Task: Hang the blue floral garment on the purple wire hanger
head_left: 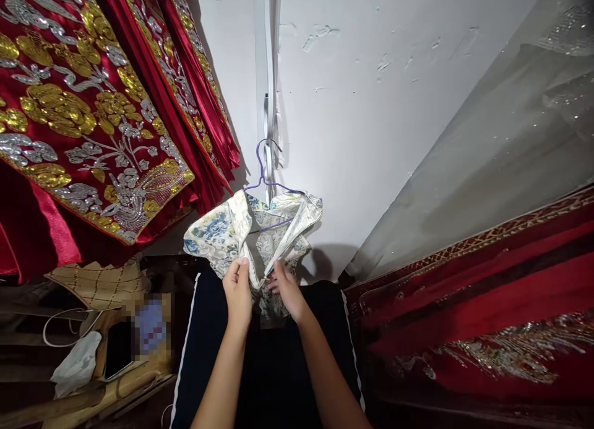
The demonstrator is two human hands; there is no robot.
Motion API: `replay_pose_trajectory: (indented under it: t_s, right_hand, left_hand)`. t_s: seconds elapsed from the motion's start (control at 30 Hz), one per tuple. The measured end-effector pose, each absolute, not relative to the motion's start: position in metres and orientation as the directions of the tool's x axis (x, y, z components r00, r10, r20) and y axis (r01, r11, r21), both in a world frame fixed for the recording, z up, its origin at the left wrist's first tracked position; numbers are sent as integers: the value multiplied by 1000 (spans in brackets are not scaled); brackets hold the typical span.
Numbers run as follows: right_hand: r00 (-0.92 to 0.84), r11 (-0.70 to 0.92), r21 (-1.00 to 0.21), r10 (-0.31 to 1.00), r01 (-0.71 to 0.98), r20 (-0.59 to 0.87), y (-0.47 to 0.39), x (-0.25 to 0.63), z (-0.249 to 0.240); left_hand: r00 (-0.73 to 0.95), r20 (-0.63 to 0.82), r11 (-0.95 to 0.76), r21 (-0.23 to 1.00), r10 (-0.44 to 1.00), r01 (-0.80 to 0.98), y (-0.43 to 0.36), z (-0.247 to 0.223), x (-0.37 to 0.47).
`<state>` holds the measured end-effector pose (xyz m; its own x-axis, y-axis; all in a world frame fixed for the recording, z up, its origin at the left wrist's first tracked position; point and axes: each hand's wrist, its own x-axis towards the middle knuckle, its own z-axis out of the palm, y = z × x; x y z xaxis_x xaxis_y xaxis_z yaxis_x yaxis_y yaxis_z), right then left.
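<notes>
A small cream garment with blue and green flowers [216, 231] hangs on a thin purple hanger [262, 169], its front open at the neck. The hanger's hook hangs at a pale vertical strip on the wall. My left hand [238, 290] pinches the left front edge of the garment between thumb and fingers. At the right front edge, my right hand [285, 290] has its thumb and fingers closed on the cloth. Both hands are close together near the lower end of the neck opening.
Red cloth with gold and silver sequins [116, 107] hangs at upper left. Sheer white fabric [492, 132] and red embroidered cloth [487, 299] are on the right. A dark-screened device [119, 348] lies on a wooden seat at lower left. Black cloth with white edging [273, 379] lies below.
</notes>
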<state>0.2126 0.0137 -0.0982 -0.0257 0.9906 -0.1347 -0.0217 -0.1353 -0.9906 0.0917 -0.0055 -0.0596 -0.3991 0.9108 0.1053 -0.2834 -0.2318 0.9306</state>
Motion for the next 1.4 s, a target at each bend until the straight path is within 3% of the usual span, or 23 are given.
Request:
replay_pose_trajectory:
  t_s: [0.23,0.47,0.6,0.77,0.97,1.1,1.2,1.4]
  right_hand:
    - [-278,-83,-992,959,-98,-53,5,201,-91]
    - [-266,-93,-988,962,-123,-58,-1,195,-86]
    - [-211,-170,-979,967,-115,-143,-1,196,-89]
    - [-274,-216,-974,943,-62,-191,-2,202,-94]
    - [-329,-167,-984,934,-70,-135,-8,202,-87]
    - [-187,-116,-976,979,-182,-81,-1,206,-55]
    - [-55,-5,-976,998,-216,7,17,214,-6]
    - [4,182,-955,982,-234,186,45,215,76]
  left_hand:
    - [-392,63,-231,887,918,-400,-15,-48,86]
    - [-394,45,-221,884,918,-413,-17,-43,88]
    - [-455,155,-287,929,877,-236,-18,-73,85]
    - [-318,123,-140,990,940,-32,-34,-123,96]
    - [-318,257,-199,959,913,204,-34,-115,95]
    - [-196,258,-204,944,946,258,-30,-106,91]
    - [-208,262,-193,934,942,301,-32,-112,94]
    - [-152,240,-183,931,959,314,-22,-116,92]
